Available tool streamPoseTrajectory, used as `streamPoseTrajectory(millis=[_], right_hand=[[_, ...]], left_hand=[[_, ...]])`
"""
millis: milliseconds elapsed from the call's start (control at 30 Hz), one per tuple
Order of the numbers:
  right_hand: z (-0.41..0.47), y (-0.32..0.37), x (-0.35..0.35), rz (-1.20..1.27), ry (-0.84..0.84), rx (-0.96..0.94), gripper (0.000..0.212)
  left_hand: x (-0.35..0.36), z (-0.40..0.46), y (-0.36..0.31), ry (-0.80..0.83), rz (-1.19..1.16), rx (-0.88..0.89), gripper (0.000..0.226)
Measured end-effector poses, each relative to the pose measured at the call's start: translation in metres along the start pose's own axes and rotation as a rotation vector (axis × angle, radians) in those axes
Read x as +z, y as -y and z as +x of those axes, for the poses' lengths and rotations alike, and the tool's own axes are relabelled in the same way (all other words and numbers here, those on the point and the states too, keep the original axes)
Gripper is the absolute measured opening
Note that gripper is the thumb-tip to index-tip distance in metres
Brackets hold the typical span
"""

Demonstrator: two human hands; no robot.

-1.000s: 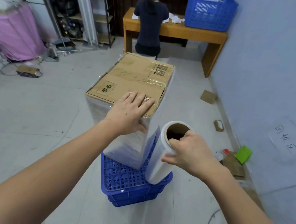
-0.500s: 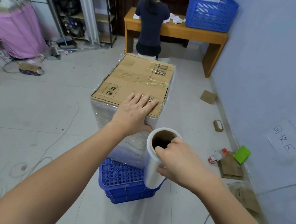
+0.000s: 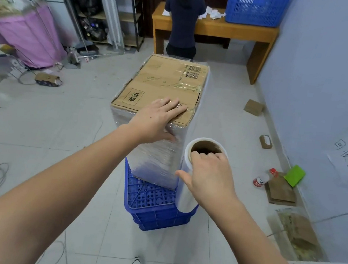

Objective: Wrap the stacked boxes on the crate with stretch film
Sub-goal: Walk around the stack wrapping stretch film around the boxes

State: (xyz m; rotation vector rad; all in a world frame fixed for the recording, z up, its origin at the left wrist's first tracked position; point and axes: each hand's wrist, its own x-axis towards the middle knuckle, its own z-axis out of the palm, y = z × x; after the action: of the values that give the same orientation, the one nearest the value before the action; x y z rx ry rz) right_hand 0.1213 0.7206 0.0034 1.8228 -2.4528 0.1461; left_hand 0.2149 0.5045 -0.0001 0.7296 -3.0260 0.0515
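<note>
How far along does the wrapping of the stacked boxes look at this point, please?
Done: film already covers the near side of the stacked boxes on the blue crate. In hand: the left hand rests flat on the top carton while the right hand grips the stretch film roll by its core, film running to the right-hand corner. Left: the top is bare cardboard; the far sides are hidden.

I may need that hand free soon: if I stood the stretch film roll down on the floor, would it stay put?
Probably not for long. The stretch film roll is tall and narrow, so it looks apt to tip, and being round it would likely roll. Film is stretched from it to the stacked boxes, which may tug it. The right hand grips its top.
</note>
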Motion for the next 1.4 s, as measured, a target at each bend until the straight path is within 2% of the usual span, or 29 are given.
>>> streamPoseTrajectory(millis=[200, 333, 433, 567, 700, 833, 933, 1133, 1400], right_hand=[[0.012, 0.023, -0.001, -0.057, -0.013, 0.179, 0.053], [0.028, 0.037, 0.003, -0.061, -0.103, 0.285, 0.057], [0.039, 0.056, 0.002, -0.175, 0.029, 0.404, 0.068], [0.052, 0.074, 0.002, -0.166, 0.067, 0.483, 0.063], [0.049, 0.086, 0.010, -0.175, -0.020, 0.357, 0.047], [0.043, 0.094, 0.015, -0.217, -0.097, 0.158, 0.045], [0.036, 0.101, 0.015, -0.141, -0.076, 0.026, 0.043], [0.032, 0.121, -0.007, 0.028, 0.044, -0.099, 0.051], [0.033, 0.156, -0.005, 0.010, 0.223, -0.181, 0.026]], left_hand=[[-0.011, 0.008, 0.037, 0.070, -0.030, 0.177, 0.109], [-0.013, 0.021, 0.061, 0.070, 0.010, 0.299, 0.112], [-0.008, 0.028, 0.068, 0.067, -0.023, 0.325, 0.111], [0.003, 0.028, 0.066, 0.005, -0.045, 0.358, 0.105], [0.007, 0.027, 0.067, -0.001, -0.050, 0.352, 0.102], [0.006, 0.029, 0.065, -0.006, -0.050, 0.360, 0.101], [0.007, 0.029, 0.062, -0.016, -0.043, 0.364, 0.101], [0.007, 0.025, 0.063, -0.014, -0.034, 0.367, 0.100], [0.011, 0.021, 0.063, -0.040, -0.016, 0.374, 0.103]])
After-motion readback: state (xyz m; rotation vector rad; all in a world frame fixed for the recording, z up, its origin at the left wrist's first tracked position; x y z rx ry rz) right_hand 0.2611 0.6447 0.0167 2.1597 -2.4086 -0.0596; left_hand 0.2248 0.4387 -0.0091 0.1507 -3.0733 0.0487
